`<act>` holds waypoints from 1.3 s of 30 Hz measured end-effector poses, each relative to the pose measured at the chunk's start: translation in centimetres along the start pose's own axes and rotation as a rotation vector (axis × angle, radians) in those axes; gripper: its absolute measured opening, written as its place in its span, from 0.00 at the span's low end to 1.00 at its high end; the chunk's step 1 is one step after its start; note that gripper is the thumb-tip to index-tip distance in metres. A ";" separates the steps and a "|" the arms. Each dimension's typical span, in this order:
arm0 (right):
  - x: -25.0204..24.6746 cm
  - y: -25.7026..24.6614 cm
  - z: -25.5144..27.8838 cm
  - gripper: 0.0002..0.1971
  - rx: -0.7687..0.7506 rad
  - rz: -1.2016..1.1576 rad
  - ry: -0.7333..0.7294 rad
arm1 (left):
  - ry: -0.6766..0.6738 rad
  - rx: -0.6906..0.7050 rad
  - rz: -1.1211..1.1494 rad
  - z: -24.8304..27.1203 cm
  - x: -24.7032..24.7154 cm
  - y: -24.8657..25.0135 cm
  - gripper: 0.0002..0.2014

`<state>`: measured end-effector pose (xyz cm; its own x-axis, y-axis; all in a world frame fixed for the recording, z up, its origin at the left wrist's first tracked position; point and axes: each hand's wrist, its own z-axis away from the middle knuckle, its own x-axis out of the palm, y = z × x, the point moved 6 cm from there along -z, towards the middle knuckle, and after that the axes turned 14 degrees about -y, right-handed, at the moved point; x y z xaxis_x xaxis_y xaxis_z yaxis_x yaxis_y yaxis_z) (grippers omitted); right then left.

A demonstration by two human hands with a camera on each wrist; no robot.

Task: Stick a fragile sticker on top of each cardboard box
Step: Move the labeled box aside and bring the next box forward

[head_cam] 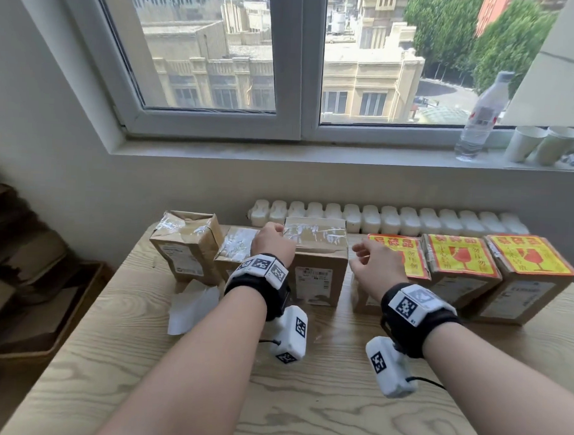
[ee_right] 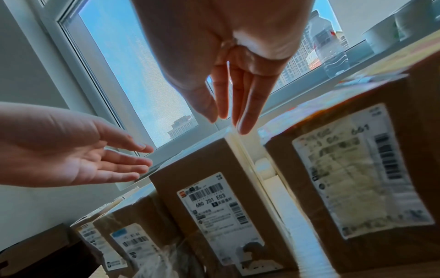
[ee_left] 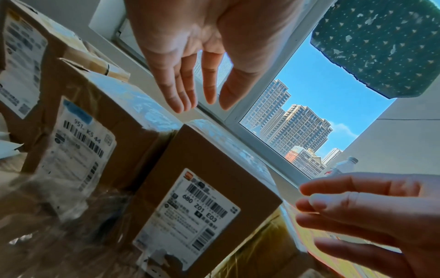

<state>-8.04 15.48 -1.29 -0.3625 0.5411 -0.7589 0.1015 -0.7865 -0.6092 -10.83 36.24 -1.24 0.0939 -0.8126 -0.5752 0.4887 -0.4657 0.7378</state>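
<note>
while six cardboard boxes are lined up at the far edge of the wooden table, both hands are held above the row. the left hand is raised over the middle unlabelled box, fingers straight and relaxed, nothing held. the right hand hovers just beside it, fingers loosely spread, empty. yellow fragile stickers are seen on the three boxes to the right; the three to the left are bare. peeled white backing paper lies near the leftmost box.
</note>
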 end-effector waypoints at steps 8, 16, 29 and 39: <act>2.4 -0.7 -1.4 0.18 0.148 -0.124 0.033 | -0.184 0.050 -0.037 -3.9 1.1 0.0 0.26; 2.6 0.1 -0.2 0.21 0.246 -0.235 0.116 | -0.223 0.096 -0.043 -3.7 1.8 -0.1 0.26; 0.0 1.2 6.2 0.20 0.200 -0.051 0.156 | -0.136 0.023 0.166 3.8 0.5 -1.6 0.24; -0.2 4.2 10.5 0.17 0.192 -0.010 0.115 | -0.262 -0.041 0.304 8.1 4.0 -4.0 0.09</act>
<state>-17.30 8.90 -1.29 -0.2538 0.5708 -0.7809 -0.0838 -0.8173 -0.5701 -19.42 31.99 -3.59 0.0180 -0.9755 -0.2191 0.5072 -0.1800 0.8429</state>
